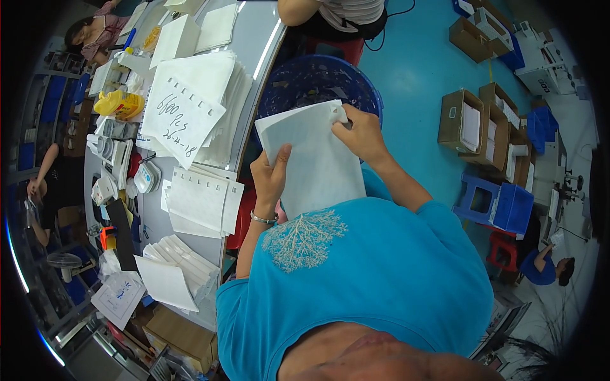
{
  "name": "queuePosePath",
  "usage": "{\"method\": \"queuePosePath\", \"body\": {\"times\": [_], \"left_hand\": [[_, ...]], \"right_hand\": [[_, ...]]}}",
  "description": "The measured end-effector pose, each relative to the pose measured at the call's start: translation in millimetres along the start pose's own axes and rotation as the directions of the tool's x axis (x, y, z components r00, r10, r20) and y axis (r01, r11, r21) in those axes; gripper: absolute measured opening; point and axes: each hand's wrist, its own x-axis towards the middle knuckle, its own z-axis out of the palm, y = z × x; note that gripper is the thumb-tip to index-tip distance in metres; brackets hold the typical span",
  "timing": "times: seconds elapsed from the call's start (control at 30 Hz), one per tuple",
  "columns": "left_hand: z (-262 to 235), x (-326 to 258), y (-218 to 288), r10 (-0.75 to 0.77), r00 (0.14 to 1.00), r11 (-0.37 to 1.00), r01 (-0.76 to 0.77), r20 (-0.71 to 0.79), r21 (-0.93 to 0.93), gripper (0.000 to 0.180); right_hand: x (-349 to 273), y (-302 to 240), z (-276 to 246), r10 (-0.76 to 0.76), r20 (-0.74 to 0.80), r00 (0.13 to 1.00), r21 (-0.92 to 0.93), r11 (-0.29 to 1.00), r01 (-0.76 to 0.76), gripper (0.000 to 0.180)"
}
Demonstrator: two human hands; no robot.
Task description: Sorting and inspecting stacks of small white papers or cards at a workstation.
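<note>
A white sheet stack [311, 159] is held up in front of my chest, its near edge close to my shirt. My left hand [272, 178] grips its left edge, with the thumb on top and the fingers hidden underneath. At the far right corner, my right hand [359, 132] pinches a small curled bit of the sheet between thumb and fingers. Whether that bit is torn loose or only bent cannot be made out. Directly beyond the sheets stands a blue round bin [318, 79] with small scraps inside.
On the grey table [257, 60] to my left lie a large sheet pile [190, 105] with handwriting, smaller sheet piles [202, 200], [181, 263] and a yellow bottle [119, 105]. A seated person [346, 13] is beyond the bin. Cardboard boxes [467, 124] and blue crates [515, 209] stand right.
</note>
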Motion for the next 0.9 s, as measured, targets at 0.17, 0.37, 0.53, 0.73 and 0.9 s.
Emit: {"method": "queuePosePath", "body": {"times": [0.17,0.37,0.53,0.73,0.9], "left_hand": [[1,-2,4,-0.079,0.997,0.991,0.078,-0.004,-0.113,0.042],[0,-6,-5,-0.21,0.978,0.94,0.203,0.007,-0.274,0.041],[-1,-11,-3,-0.211,0.977,0.946,0.208,0.015,-0.251,0.038],[-4,-13,-1,-0.192,0.98,0.959,0.176,-0.056,-0.221,0.036],[-3,-5,7,-0.234,0.972,0.948,0.222,-0.028,-0.228,0.037]], "right_hand": [[-2,3,-12,0.031,0.177,0.984,0.323,0.942,-0.088,0.031],[5,10,-35,0.08,0.557,0.827,0.692,0.505,-0.515,0.032],[-1,27,-19,0.13,0.49,0.862,0.634,0.626,-0.455,0.028],[-10,21,-17,0.227,0.221,0.948,0.546,0.777,-0.313,0.02],[-8,17,-29,0.167,0.521,0.837,0.37,0.839,-0.398,0.025]]}}
